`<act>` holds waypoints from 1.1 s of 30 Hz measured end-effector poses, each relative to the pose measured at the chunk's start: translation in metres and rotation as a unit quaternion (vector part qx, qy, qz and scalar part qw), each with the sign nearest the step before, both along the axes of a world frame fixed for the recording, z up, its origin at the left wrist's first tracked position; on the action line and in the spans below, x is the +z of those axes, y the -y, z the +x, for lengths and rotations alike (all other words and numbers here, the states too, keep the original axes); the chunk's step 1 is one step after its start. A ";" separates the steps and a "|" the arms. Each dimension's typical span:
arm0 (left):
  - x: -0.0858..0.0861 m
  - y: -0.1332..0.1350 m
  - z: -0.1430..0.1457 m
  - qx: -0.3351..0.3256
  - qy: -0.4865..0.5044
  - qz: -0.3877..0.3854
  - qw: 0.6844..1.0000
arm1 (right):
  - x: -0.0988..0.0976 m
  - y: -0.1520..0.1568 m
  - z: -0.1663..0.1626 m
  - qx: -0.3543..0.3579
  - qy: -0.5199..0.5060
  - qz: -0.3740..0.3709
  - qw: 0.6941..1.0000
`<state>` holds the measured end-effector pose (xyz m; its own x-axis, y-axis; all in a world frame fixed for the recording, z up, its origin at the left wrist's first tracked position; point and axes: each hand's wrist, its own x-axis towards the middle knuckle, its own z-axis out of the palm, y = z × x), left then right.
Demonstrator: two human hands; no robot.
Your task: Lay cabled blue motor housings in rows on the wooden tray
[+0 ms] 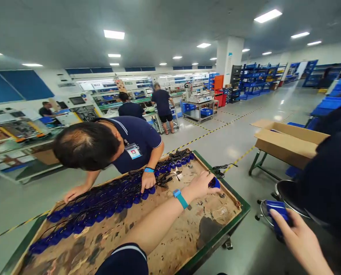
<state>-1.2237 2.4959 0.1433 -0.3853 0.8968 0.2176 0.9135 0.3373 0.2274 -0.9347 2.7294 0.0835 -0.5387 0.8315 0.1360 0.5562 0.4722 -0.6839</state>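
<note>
My left hand (pixel 201 184), with a teal band at the wrist, reaches over the far right part of a worn, wood-edged table top (pixel 170 233). It is closed around a small blue device (pixel 215 183), and a black cable (pixel 219 170) lies just beyond it. At the lower right, past the table's edge, my right hand (pixel 299 233) grips another blue device (pixel 278 210) between thumb and fingers. Rows of similar blue devices (pixel 101 214) with black cables run along the far side of the table.
A co-worker (pixel 142 137) leans over the table, one hand (pixel 148 180) on the rows. Right of the table stand an open cardboard box (pixel 285 147) on a green-legged stand and a round stool (pixel 292 193). Another person in dark clothing (pixel 331 179) is close on the right.
</note>
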 end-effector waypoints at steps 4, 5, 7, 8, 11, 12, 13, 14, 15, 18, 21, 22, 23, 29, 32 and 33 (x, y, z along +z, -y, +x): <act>-0.067 0.077 -0.035 0.066 0.019 -0.108 0.992 | 0.009 0.085 -0.122 0.177 0.029 0.045 0.983; -0.083 0.096 -0.042 0.083 0.028 -0.124 0.988 | 0.003 0.108 -0.146 0.225 0.050 0.076 0.970; -0.110 0.132 -0.054 0.122 0.042 -0.147 0.981 | -0.016 0.149 -0.187 0.303 0.127 0.116 0.937; -0.121 0.148 -0.059 0.144 0.049 -0.155 0.976 | -0.027 0.168 -0.203 0.329 0.176 0.121 0.920; -0.146 0.187 -0.068 0.208 0.067 -0.170 0.961 | -0.059 0.217 -0.237 0.385 0.295 0.106 0.868; -0.153 0.196 -0.069 0.225 0.073 -0.173 0.956 | -0.068 0.230 -0.244 0.402 0.318 0.103 0.852; -0.158 0.203 -0.069 0.240 0.079 -0.177 0.951 | -0.076 0.242 -0.249 0.419 0.335 0.104 0.837; -0.162 0.208 -0.070 0.255 0.084 -0.181 0.946 | -0.082 0.250 -0.252 0.436 0.347 0.108 0.823; -0.166 0.211 -0.069 0.268 0.090 -0.186 0.941 | -0.085 0.257 -0.253 0.452 0.354 0.113 0.811; -0.172 0.213 -0.067 0.303 0.090 -0.183 0.931 | -0.083 0.257 -0.256 0.508 0.377 0.113 0.766; -0.175 0.213 -0.061 0.317 0.077 -0.174 0.929 | -0.069 0.230 -0.276 0.559 0.348 0.112 0.744; -0.176 0.214 -0.058 0.319 0.073 -0.179 0.928 | -0.065 0.218 -0.290 0.578 0.312 0.126 0.744; -0.178 0.214 -0.055 0.322 0.068 -0.186 0.926 | -0.064 0.206 -0.308 0.596 0.269 0.147 0.742; -0.190 0.201 -0.041 0.393 0.030 -0.209 0.895 | -0.092 0.170 -0.413 0.653 0.239 0.245 0.676; -0.195 0.189 -0.040 0.431 0.024 -0.203 0.879 | -0.103 0.170 -0.425 0.669 0.257 0.255 0.649; -0.196 0.186 -0.041 0.438 0.024 -0.201 0.876 | -0.105 0.171 -0.424 0.674 0.258 0.258 0.642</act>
<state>-1.2645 2.3096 -0.0522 -0.9639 0.2529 -0.0836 0.2568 0.9657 -0.0392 -1.3589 2.5587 -0.0211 -0.8062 -0.5211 -0.2803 -0.5057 0.8527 -0.1309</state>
